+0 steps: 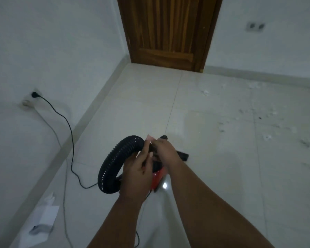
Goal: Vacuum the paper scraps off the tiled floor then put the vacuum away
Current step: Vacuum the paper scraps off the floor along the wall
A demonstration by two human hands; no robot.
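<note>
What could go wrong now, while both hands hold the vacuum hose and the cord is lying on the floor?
1. The black cord runs from the wall plug across the floor; feet might catch it.
2. The paper scraps lie away to the right, so reaching them may pull the cord taut.

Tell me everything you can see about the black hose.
The hose is black, ribbed, flexible-looking plastic, bent into an arch above the tiled floor. Its lower end meets the red vacuum, mostly hidden behind the hands. At its upper end, the left hand and right hand meet, both seemingly gripping there. Small glints dot the ribs.
</note>
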